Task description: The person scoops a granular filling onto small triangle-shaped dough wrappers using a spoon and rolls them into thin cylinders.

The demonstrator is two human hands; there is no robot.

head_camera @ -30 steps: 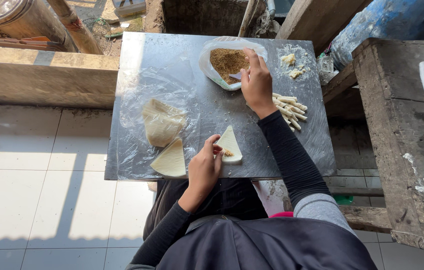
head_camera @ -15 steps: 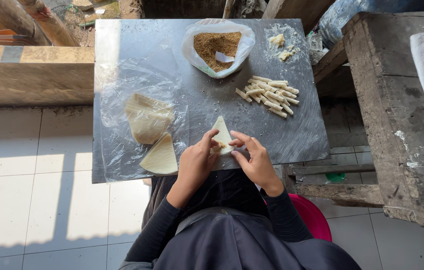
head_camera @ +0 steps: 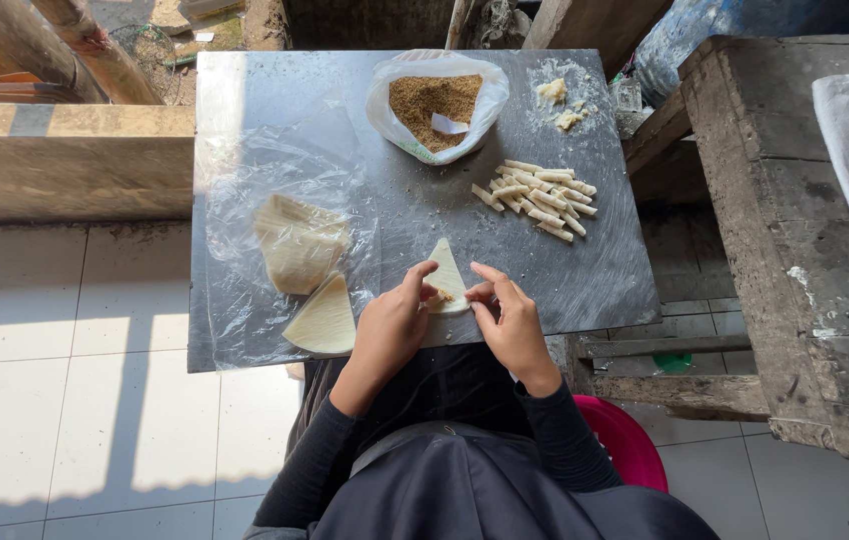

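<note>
Near the front edge of the worktop (head_camera: 275, 100), a triangular wrapper (head_camera: 448, 272) lies flat with filling at its base. The left hand (head_camera: 390, 330) and right hand (head_camera: 513, 325) meet there, fingers pinching the wrapper's lower edge from both sides. Rolled sticks (head_camera: 537, 198) lie toward the right edge, a bag of crumbs (head_camera: 435, 100) at the back edge, and spare wrappers (head_camera: 303, 270) near the left edge.

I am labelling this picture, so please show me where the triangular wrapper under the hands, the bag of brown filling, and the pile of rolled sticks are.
triangular wrapper (head_camera: 448, 268): head view, upper tip of the triangle.
bag of brown filling (head_camera: 432, 98): head view, middle of the brown filling.
pile of rolled sticks (head_camera: 538, 194): head view, centre of the pile.
</note>
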